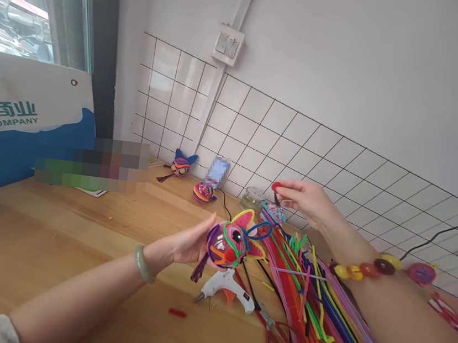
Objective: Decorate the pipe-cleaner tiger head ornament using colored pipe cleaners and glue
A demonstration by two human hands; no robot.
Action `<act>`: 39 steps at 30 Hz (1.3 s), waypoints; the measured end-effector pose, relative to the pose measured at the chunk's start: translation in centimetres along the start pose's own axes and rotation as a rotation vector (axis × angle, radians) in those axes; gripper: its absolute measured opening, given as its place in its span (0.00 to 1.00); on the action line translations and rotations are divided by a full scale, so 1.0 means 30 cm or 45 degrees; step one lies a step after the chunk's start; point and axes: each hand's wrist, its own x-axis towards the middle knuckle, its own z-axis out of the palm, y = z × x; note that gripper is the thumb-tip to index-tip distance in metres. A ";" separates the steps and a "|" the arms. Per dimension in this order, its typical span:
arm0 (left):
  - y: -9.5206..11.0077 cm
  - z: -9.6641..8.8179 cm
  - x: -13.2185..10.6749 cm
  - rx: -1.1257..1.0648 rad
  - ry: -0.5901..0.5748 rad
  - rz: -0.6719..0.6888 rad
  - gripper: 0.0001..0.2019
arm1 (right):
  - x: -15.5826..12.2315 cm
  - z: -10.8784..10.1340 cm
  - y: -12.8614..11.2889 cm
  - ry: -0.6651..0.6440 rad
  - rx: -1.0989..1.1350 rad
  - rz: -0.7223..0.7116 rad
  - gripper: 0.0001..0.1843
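Note:
My left hand (191, 246) is closed around a ball-shaped animal ornament (223, 249) wound with coloured pipe cleaners. The ornament has yellow-edged pink ears, a black-and-white eye, a blue loop and a dark purple tassel. Raised above the far end of the pipe cleaner pile, my right hand (310, 204) pinches a small red fuzzy piece (277, 187) with a dark strand hanging below it. Under the ornament lies a white glue gun (227, 287). Red-handled scissors (271, 332) rest to its right, partly among the pipe cleaners (289, 290).
A short red pipe cleaner piece (177, 313) lies on the wooden table (114, 291). Toward the tiled wall stand a glass jar (252, 197), a phone (217, 173), a striped ball (203, 192) and a blue-eared ornament (180, 165). A printed board (21, 124) leans at left.

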 end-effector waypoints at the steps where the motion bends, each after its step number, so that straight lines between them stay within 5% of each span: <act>1: -0.013 0.007 0.001 0.049 -0.030 0.045 0.29 | -0.004 0.039 -0.035 -0.043 -0.036 -0.034 0.09; 7: -0.034 0.080 -0.001 0.308 -0.120 0.053 0.30 | -0.107 0.261 -0.133 -0.468 -0.152 -0.207 0.16; 12: -0.002 0.109 -0.006 0.428 -0.154 0.147 0.30 | -0.196 0.276 -0.112 -0.783 -0.417 -0.198 0.13; 21: -0.004 0.126 -0.016 0.411 -0.116 0.240 0.28 | -0.271 0.207 -0.108 -0.672 -0.630 -0.160 0.10; 39: 0.012 0.160 -0.033 0.456 -0.082 0.285 0.30 | -0.287 0.185 -0.115 -0.504 -0.751 -0.189 0.10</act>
